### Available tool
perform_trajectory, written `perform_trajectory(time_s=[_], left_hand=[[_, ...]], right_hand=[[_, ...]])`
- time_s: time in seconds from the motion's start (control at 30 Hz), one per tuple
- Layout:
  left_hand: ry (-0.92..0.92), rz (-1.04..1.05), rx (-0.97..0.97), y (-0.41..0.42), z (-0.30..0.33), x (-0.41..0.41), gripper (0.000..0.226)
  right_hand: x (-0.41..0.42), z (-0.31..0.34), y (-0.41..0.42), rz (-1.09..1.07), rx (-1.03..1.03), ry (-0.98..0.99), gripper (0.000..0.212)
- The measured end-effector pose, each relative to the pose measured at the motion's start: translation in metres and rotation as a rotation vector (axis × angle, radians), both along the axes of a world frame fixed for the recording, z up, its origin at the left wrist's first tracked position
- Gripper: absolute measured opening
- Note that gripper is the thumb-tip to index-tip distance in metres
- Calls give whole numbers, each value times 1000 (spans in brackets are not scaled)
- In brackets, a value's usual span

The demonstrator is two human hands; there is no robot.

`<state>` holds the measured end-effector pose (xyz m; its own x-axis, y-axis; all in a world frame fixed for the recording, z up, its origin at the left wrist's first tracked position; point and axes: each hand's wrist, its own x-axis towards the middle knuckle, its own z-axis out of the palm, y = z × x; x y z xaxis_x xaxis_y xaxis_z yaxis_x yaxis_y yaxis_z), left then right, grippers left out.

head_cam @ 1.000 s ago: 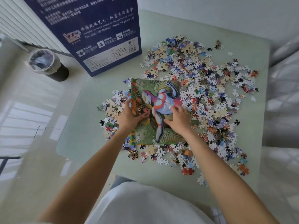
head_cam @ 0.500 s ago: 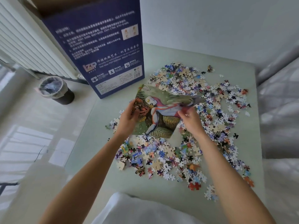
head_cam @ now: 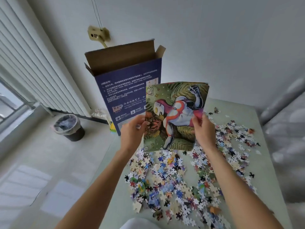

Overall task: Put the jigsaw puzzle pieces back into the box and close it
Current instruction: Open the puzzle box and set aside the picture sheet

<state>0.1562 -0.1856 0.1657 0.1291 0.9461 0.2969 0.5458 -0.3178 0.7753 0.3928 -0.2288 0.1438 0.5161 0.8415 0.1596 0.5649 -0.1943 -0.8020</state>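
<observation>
Two hands hold colourful printed reference sheet (head_cam: pixel 175 116) upright above pale green table (head_cam: pixel 257 128). Left hand (head_cam: pixel 132 131) pinches sheet's left edge, right hand (head_cam: pixel 203 129) pinches right edge. Tall dark blue cardboard box (head_cam: pixel 127 90) stands behind sheet, top flaps open. Loose multicoloured jigsaw pieces (head_cam: pixel 171 179) scattered over table below hands.

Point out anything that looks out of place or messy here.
Loose puzzle pieces lie scattered across the table, none boxed yet. The blue box stands upright with its top flaps open. Both hands, left and right, hold the picture sheet up above the pieces.
</observation>
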Motion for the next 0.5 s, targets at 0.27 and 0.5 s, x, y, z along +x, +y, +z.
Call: perform_trajectory(time_s=[0.27, 0.5], left_hand=[[-221, 38, 264, 56, 109, -26, 16], [-382, 118, 376, 100, 176, -47, 11]], right_hand=[[-24, 125, 64, 163, 410, -56, 29], [-50, 213, 132, 218, 589, -89, 36]])
